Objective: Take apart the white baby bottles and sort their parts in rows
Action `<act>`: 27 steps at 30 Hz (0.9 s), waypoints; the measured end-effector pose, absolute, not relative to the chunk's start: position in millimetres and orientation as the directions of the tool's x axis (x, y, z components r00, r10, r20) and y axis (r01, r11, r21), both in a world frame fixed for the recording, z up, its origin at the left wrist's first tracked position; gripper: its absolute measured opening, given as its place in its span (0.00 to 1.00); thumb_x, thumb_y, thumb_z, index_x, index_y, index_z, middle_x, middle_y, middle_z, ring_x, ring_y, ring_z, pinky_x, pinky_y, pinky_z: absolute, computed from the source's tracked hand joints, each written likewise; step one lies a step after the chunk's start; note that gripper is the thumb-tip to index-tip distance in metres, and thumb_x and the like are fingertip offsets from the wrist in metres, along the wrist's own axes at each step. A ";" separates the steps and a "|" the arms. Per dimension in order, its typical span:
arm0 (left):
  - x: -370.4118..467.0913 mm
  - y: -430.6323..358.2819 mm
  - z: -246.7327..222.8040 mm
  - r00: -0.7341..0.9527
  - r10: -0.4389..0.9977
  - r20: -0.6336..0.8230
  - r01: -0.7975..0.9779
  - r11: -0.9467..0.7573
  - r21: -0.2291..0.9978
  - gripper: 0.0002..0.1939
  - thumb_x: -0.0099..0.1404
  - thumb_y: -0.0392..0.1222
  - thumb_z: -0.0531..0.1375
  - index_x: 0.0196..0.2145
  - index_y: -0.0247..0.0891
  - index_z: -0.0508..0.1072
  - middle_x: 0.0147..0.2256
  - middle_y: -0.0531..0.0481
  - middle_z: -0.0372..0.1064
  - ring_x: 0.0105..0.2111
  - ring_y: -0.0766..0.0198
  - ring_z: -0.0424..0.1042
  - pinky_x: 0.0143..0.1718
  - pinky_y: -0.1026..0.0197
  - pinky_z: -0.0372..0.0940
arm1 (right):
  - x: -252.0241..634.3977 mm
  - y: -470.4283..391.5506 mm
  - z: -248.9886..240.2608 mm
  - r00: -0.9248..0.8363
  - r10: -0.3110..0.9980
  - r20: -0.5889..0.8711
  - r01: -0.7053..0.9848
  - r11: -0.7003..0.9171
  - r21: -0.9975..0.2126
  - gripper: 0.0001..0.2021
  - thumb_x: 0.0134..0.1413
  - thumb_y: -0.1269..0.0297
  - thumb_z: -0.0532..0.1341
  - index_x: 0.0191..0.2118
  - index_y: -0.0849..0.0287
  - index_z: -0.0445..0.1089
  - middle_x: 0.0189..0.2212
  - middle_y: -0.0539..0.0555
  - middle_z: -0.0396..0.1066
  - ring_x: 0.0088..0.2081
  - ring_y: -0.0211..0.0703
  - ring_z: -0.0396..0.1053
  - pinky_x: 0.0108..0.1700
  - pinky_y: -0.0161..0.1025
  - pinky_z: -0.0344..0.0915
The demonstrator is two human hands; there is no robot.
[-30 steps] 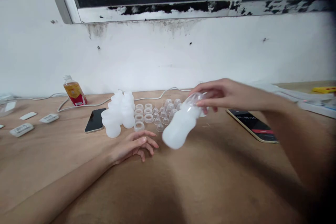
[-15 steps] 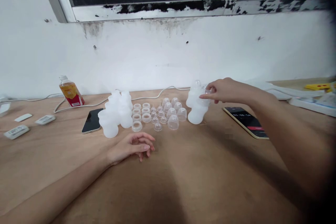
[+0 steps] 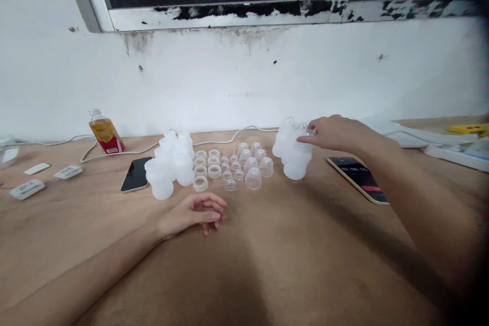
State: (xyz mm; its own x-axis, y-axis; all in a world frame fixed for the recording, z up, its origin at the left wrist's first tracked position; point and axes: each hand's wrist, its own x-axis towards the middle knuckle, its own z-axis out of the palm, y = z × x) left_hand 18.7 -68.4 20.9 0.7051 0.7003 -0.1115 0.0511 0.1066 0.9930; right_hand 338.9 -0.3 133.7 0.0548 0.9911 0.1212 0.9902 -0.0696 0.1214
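At the right-hand group of assembled white baby bottles (image 3: 281,143), my right hand (image 3: 331,131) has its fingers closed round the clear upper part of the front baby bottle (image 3: 295,167). That bottle stands upright, its base at the table surface. My left hand (image 3: 201,212) rests on the table, fingers loosely bent and apart, holding nothing. Just beyond it lie rows of collar rings (image 3: 200,183), clear teats (image 3: 231,185) and clear dome caps (image 3: 252,179). Left of the rings stands a cluster of white bottle bodies (image 3: 162,183) without tops.
A dark phone (image 3: 135,175) lies left of the bottle bodies, and a phone showing a timer (image 3: 357,179) lies under my right forearm. A drink bottle (image 3: 106,132) stands at the back left. A white cable (image 3: 225,138) runs along the wall.
My right hand has shifted the front baby bottle a little to the right, apart from where it stood. My left hand has stayed in place.
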 end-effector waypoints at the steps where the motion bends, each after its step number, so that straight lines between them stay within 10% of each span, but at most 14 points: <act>1: 18.9 -68.5 21.4 0.703 0.701 -0.117 0.058 0.107 0.993 0.14 0.54 0.40 0.58 0.39 0.35 0.64 0.33 0.47 0.64 0.29 0.67 0.65 0.23 0.68 0.60 | 338.4 -1.7 135.0 0.067 0.992 0.111 0.990 -0.080 0.119 0.19 0.43 0.48 0.51 0.32 0.60 0.64 0.30 0.59 0.66 0.28 0.45 0.61 0.25 0.38 0.52; 23: 18.3 -67.1 18.1 0.715 0.693 -0.088 0.054 0.071 0.996 0.13 0.54 0.40 0.58 0.38 0.35 0.65 0.33 0.48 0.64 0.29 0.69 0.65 0.23 0.68 0.60 | 355.7 4.0 129.5 0.100 0.994 0.046 0.984 -0.106 0.145 0.16 0.44 0.52 0.52 0.32 0.62 0.61 0.31 0.62 0.64 0.28 0.44 0.61 0.27 0.39 0.54; 27: 18.1 -67.8 17.3 0.702 0.709 -0.058 0.147 -0.064 0.987 0.12 0.56 0.43 0.56 0.38 0.35 0.65 0.34 0.47 0.65 0.30 0.67 0.66 0.25 0.66 0.62 | 343.4 -4.6 132.6 0.051 0.975 0.217 0.984 -0.087 0.157 0.25 0.45 0.47 0.51 0.41 0.65 0.60 0.39 0.67 0.61 0.37 0.54 0.61 0.29 0.42 0.57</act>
State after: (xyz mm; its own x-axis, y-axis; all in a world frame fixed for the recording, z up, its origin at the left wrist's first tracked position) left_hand 18.1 -67.8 17.3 0.7023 0.7094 -0.0584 0.1471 -0.0643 0.9870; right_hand 343.4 -4.6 132.6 0.0511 0.9748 0.2169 0.9838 -0.0865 0.1571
